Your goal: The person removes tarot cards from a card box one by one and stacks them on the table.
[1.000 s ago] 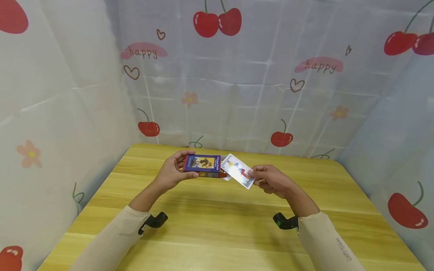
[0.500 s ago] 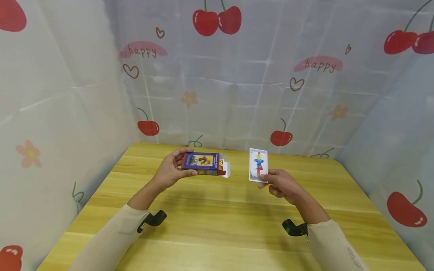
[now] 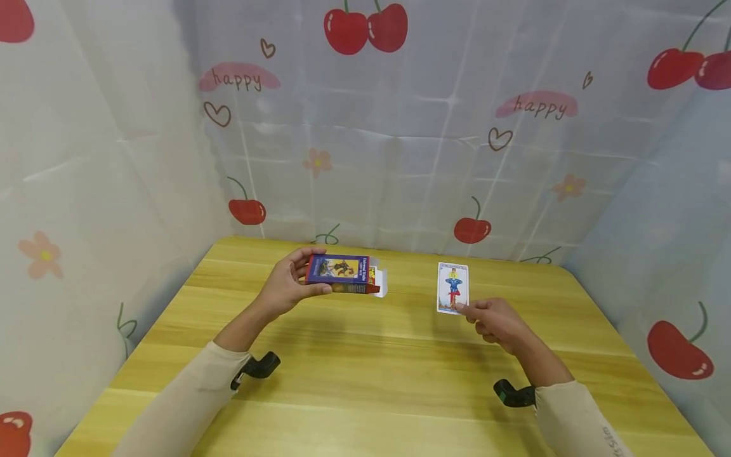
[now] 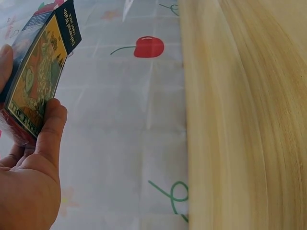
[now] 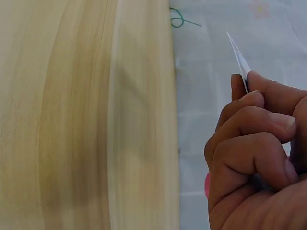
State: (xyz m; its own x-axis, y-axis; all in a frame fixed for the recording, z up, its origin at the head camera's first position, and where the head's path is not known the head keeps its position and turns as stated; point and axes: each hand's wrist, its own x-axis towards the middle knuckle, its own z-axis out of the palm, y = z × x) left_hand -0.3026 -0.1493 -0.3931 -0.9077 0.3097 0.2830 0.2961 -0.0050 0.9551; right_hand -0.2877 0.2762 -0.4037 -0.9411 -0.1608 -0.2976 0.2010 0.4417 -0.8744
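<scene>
Left fingers [image 3: 299, 256] parted around tarot box [image 3: 338, 268], right fingers [image 5: 249, 120] pinching 1 card [image 3: 453, 285]

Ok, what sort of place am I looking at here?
Probably a small screened-off booth set up for recording: pale cherry-print sheeting encloses the back and both sides of a wood-grain table, and a black device sits at each wrist.

Right of centre, a free gap is separating the purple cardboard box [image 3: 339, 269] from the white-bordered card [image 3: 453, 287]; across the top, white cherry-printed sheeting [image 3: 394, 178] is blocking passage.
</scene>
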